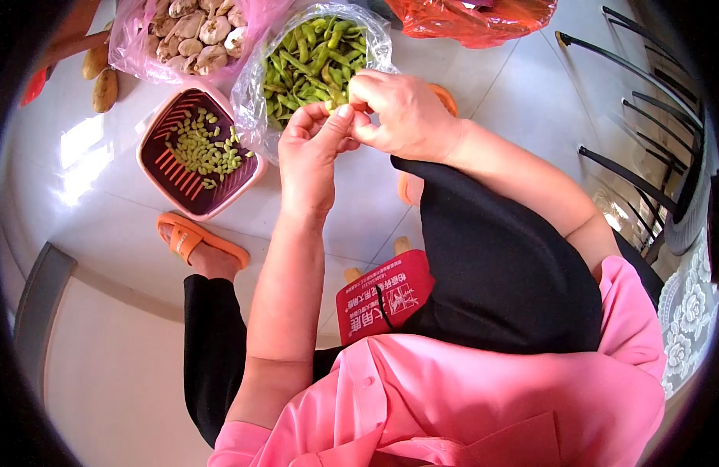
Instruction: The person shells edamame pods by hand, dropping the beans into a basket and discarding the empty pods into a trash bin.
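In the head view my left hand (312,148) and my right hand (402,113) meet above the near edge of a clear plastic bag (254,117). Fingertips of both hands pinch a green soybean pod (333,104), mostly hidden by the fingers. Many unshelled green pods (316,54) fill the bag just beyond my hands. To the left, a pink and dark basket (153,167) holds a scatter of shelled green beans (203,152) on its slotted bottom.
A pink bag (130,47) of garlic bulbs (214,29) stands at the back left, beside brown potatoes (105,90). A red plastic bag (484,23) lies at the back. Black metal legs (639,183) stand at right. My feet wear orange slippers (189,243).
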{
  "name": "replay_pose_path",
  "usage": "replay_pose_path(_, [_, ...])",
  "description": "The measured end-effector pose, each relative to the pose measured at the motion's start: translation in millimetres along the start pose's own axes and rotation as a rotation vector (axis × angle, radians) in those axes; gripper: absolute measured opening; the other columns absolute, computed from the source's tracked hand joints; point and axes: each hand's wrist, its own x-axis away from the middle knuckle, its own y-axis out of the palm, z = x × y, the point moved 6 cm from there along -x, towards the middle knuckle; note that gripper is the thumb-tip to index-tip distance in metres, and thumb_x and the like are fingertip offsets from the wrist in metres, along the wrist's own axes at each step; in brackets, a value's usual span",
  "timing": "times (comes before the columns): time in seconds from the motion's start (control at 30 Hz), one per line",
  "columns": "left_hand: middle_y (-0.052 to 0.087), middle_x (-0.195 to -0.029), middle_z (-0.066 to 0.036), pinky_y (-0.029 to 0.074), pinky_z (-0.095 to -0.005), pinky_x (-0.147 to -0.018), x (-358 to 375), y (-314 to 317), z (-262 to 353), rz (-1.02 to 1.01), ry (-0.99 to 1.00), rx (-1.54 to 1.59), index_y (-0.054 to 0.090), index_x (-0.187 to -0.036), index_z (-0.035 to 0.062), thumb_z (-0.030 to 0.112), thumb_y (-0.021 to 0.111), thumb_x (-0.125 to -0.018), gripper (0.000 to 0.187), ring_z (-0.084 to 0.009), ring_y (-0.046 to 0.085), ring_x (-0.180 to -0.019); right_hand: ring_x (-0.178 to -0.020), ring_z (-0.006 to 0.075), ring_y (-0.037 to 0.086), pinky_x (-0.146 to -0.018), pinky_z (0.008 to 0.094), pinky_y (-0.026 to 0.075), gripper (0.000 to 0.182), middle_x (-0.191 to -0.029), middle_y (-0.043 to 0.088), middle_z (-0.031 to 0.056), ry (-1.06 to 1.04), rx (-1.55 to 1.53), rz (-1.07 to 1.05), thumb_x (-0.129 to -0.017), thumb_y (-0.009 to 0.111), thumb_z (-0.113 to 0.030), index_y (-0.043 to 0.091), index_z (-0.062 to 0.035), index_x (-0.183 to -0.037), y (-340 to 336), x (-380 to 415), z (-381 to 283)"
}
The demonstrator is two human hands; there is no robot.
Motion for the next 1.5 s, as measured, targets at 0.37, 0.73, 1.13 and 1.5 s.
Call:
replay_pose_path(0.37, [0.063,-0.084,-0.008,0.052,-0.0249,-0.065,2.5,-1.5,-0.5,-0.086,-0.060,0.169,0.056,-0.093,-0.0003,0.003,0.060,-0.084,0.010,-0.0140,0.062,-0.071,-0.070,0.0043,0.050,-0.060,0.0219,0.043,0.013,-0.077,0.055,-0.0006,0.420,-0.520,-0.211,-0.080,0.059,-0.012,0.053,-0.0012,-0.084,17.6,6.9,26.1])
replay_pose_path(0.73, [0.062,-0.087,-0.009,0.050,-0.0237,-0.069,0.3,4.1,-1.4,-0.126,-0.027,0.054,0.053,-0.099,-0.0011,-0.001,0.056,-0.083,0.016,-0.0138,0.061,-0.072,-0.066,0.0042,0.051,-0.059,0.0214,0.044,0.009,-0.070,0.054,-0.0008,0.361,-0.421,-0.146,-0.080,0.059,-0.007,0.053,-0.0003,-0.083,12.4,11.1,24.4])
replay_pose_path(1.13, [0.055,-0.075,0.000,0.039,-0.0218,-0.057,-2.0,-6.5,-4.8,-0.043,0.033,0.100,0.055,-0.092,0.0033,0.009,0.056,-0.088,0.007,-0.0082,0.049,-0.065,-0.056,0.0085,0.051,-0.051,0.0260,0.043,0.013,-0.061,0.054,0.0037,0.268,-0.318,-0.180,-0.082,0.060,-0.012,0.055,-0.0005,-0.081,10.9,8.2,14.2])
replay_pose_path(1.5, [0.055,-0.077,-0.002,0.037,-0.0228,-0.056,4.1,-3.7,-8.0,-0.044,-0.107,0.036,0.056,-0.097,0.0000,0.013,0.044,-0.091,0.019,-0.0098,0.047,-0.063,-0.057,0.0122,0.052,-0.053,0.0277,0.042,0.009,-0.063,0.054,0.0051,0.140,-0.382,-0.258,-0.085,0.057,-0.008,0.056,0.0003,-0.082,9.9,7.4,4.0])
